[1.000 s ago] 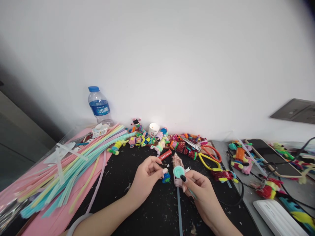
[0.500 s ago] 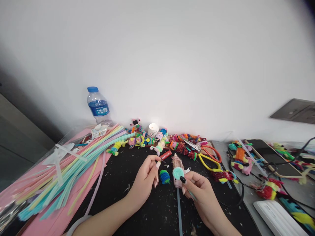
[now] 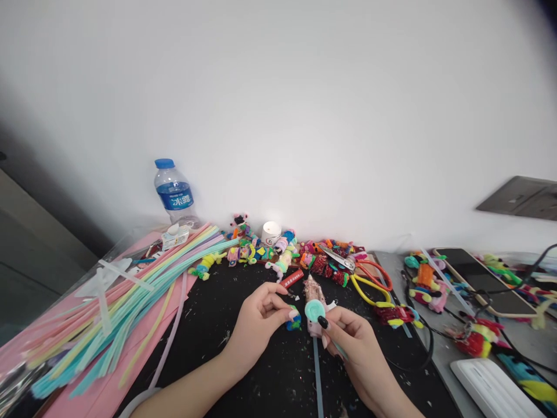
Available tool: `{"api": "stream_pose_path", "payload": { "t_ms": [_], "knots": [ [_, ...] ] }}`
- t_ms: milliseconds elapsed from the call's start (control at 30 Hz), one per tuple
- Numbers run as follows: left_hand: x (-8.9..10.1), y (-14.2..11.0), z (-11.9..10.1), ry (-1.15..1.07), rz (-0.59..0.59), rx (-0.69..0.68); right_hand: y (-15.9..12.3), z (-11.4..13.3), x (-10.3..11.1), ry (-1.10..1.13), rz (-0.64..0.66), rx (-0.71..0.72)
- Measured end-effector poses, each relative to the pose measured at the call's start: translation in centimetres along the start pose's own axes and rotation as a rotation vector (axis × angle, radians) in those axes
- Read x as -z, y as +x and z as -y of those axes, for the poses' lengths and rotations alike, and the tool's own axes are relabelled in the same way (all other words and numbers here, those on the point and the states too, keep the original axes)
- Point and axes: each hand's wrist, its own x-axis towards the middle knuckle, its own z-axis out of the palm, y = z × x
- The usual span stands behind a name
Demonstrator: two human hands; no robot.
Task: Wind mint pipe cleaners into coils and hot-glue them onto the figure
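Mint-green disc, round and fuzzy, between right fingers

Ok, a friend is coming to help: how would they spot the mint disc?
Start at the black mat, then find the right hand above it. That hand holds the mint disc, plain and round, unlike the blue and green piece by the left hand.

A round mint disc faces the camera near a blue-green coil.
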Motion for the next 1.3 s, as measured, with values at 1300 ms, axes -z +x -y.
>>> {"api": "stream_pose_path", "payload": {
  "t_ms": [1300],
  "knots": [
    [0.1, 0.32, -0.35, 0.021, -0.033, -0.016, -0.05, 0.13, -0.04, -0.102, -0.03, -0.016]
  ]
}}
